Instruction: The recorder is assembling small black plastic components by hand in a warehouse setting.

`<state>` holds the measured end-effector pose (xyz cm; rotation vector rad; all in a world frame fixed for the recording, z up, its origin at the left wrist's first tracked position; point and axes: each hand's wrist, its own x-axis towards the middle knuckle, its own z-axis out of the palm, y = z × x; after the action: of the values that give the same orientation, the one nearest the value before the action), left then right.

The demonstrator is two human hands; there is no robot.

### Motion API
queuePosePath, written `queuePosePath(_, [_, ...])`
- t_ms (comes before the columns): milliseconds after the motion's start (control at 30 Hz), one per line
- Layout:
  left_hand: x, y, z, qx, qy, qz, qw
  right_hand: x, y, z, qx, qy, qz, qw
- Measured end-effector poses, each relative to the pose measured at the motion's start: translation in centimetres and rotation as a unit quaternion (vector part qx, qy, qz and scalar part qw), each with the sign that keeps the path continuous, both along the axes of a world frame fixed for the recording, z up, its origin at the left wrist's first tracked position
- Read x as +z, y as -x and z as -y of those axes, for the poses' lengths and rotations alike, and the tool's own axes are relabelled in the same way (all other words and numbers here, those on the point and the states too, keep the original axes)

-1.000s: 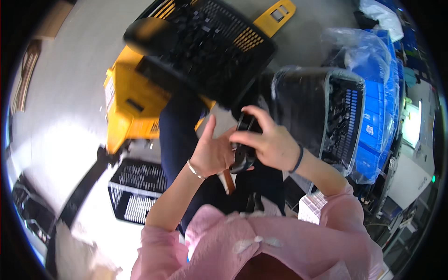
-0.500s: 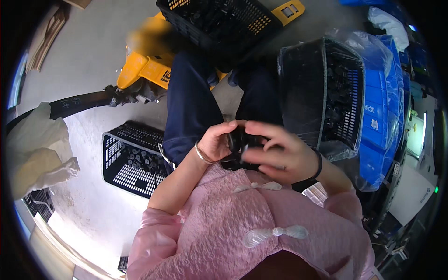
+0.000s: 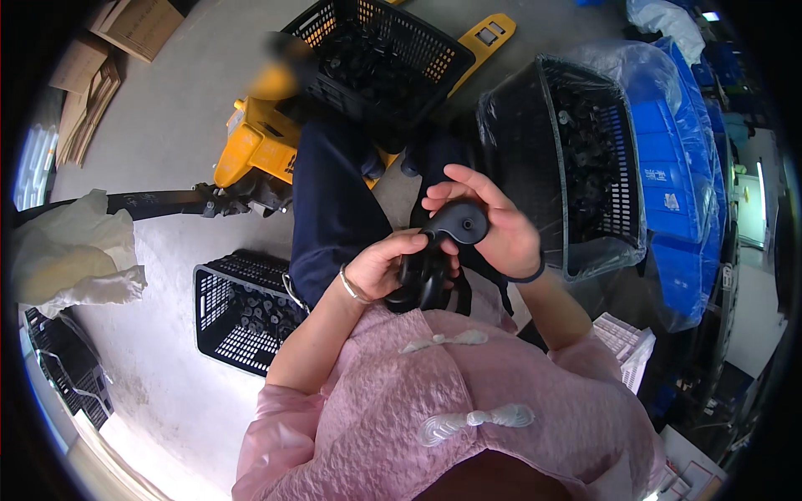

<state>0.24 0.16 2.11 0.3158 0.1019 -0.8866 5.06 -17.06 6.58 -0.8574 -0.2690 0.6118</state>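
Note:
Above my lap, my left hand (image 3: 380, 265) is closed on a black plastic caster (image 3: 455, 222), thumb on top and fingertips showing beneath. The caster has a round disc with a small hub in its middle and a curved arm. My right hand (image 3: 505, 230) is at the disc's right side, fingers stretched out and apart past its far edge. Whether the palm presses on the disc is hard to tell. More curved black parts (image 3: 424, 280) show below my left fingers, against my lap; I cannot tell whether they belong to the same piece.
A black crate (image 3: 242, 334) of small black parts stands on the floor at left. Ahead, another filled crate (image 3: 380, 83) sits by a yellow pallet jack (image 3: 267, 150). At right are a plastic-wrapped black crate (image 3: 526, 167) and blue bins (image 3: 668, 167). Cardboard (image 3: 138, 29) lies far left.
My right hand has moved slightly up and right, and its fingers have spread. The caster's disc has come into plain view, raised between my hands. The view has shifted a little.

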Motion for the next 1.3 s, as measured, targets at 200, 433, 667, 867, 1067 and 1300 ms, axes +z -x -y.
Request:
queuePosePath(200, [0.1, -0.1, 0.1, 0.012, 0.065, 0.02, 0.998, -3.0, -0.5, 1.3, 0.08, 0.01, -0.06, 0.995])
queuePosePath(433, [0.9, 0.5, 0.8, 0.095, -0.138, 0.041, 0.985, -1.1, -1.3, 0.9, -0.029, 0.09, -0.03, 0.995])
queuePosePath(667, [1.0, 1.1, 2.0, 0.147, -0.202, 0.064, 0.966, 0.8, -0.8, -1.2, -0.102, 0.386, 0.158, 0.903])
queuePosePath(867, [0.7, 1.0, 1.7, 0.136, -0.181, 0.071, 0.971, -1.9, -3.3, -0.3, -0.181, 0.314, -0.019, 0.932])
queuePosePath(1067, [0.6, 0.7, 1.3, 0.144, -0.115, 0.011, 0.983, -1.5, -1.6, 1.0, -0.174, 0.342, 0.11, 0.917])
queuePosePath(1300, [0.4, 0.9, 1.3, 0.162, -0.117, 0.01, 0.98, -1.5, -1.6, -0.5, -0.185, 0.306, 0.05, 0.933])
